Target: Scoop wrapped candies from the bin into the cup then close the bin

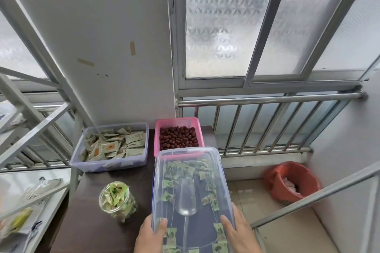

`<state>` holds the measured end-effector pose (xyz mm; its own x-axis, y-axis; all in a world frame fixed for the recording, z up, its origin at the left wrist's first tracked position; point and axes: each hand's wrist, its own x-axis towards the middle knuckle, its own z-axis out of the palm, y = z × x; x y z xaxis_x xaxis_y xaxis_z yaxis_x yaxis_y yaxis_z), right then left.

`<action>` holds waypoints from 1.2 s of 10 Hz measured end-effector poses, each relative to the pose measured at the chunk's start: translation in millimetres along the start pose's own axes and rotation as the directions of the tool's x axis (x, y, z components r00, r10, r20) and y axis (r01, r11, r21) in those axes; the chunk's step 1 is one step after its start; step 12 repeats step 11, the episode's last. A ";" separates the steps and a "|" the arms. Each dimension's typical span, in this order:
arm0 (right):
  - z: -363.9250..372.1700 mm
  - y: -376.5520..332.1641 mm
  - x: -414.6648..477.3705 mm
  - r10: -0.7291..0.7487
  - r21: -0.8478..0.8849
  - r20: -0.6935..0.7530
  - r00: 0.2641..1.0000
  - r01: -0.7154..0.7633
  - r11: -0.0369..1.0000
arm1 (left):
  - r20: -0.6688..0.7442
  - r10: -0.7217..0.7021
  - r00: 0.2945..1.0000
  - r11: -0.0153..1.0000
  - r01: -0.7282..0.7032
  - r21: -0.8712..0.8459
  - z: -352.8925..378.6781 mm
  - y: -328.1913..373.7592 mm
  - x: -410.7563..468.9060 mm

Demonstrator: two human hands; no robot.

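Note:
A clear plastic lid (189, 162) lies over the candy bin (227, 197) at the table's near right. Green wrapped candies (185, 170) and a clear scoop (186, 199) show through it. My left hand (151, 234) grips the lid's near left edge, thumb on top. My right hand (238, 230) holds its near right edge. Left of the bin stands a clear cup (117, 201) filled to the rim with green wrapped candies.
A clear bin of pale sachets (112, 146) sits at the table's back left, a pink basket of red dates (177, 135) behind the candy bin. A metal railing (267, 125) runs behind. A red waste bin (292, 183) stands on the floor, metal shelving (30, 129) at left.

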<state>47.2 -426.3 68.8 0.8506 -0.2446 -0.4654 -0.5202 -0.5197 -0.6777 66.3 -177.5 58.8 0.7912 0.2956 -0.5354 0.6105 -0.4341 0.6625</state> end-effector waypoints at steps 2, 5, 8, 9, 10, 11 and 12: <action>-2.2 2.6 2.6 0.157 0.206 0.028 0.987 -0.159 0.965 | 0.058 -0.155 0.986 0.971 0.163 -0.174 -5.2 -1.1 9.9; -4.9 -2.0 -9.5 0.172 0.137 -0.218 0.960 -0.145 0.980 | 0.000 -0.050 0.999 0.996 0.050 0.068 -20.5 -1.9 5.5; 3.4 -7.9 -25.9 0.081 0.086 -0.271 0.959 -0.060 0.995 | -0.021 0.018 1.000 0.994 -0.016 0.107 -14.5 -5.6 1.2; 3.0 -7.0 -24.4 0.067 0.097 -0.261 0.963 -0.043 0.994 | -0.025 0.040 0.999 0.992 -0.036 0.121 -9.9 -1.8 -7.5; 1.3 -5.0 -26.8 0.070 0.126 -0.225 0.972 -0.043 0.991 | -0.050 0.024 0.998 0.998 -0.022 0.056 -9.4 -2.9 -8.7; -3.7 0.2 -29.7 0.076 0.178 -0.206 0.976 -0.039 0.983 | -0.092 0.034 0.995 0.996 -0.041 -0.081 -12.5 -8.2 -19.1; -3.7 0.2 -29.7 0.076 0.178 -0.206 0.976 -0.039 0.983 | -0.092 0.034 0.995 0.996 -0.041 -0.081 -12.5 -8.2 -19.1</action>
